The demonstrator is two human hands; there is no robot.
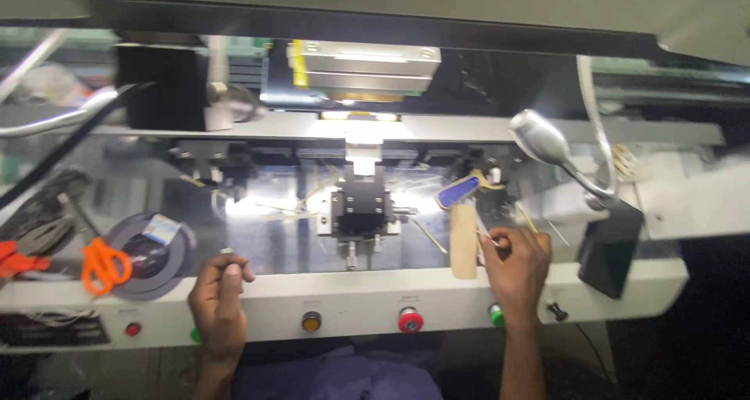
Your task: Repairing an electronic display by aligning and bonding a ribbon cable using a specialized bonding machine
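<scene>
My left hand (219,294) rests on the machine's front ledge (344,287) with its fingers curled around a small pale object that I cannot make out. My right hand (517,266) is at the right of the ledge, pinching a thin stick-like tool beside a flat wooden stick (463,240). Between the hands, further back, stands a small black stage with knobs (359,208) under a lit head (364,146). A blue tag (457,191) lies just behind the wooden stick.
Orange-handled scissors (104,264) and a round reel (148,251) lie at the left. A gooseneck lamp (543,140) arches over the right side, by a black block (609,248). Yellow (312,321), red (410,319) and green (496,315) buttons line the front panel.
</scene>
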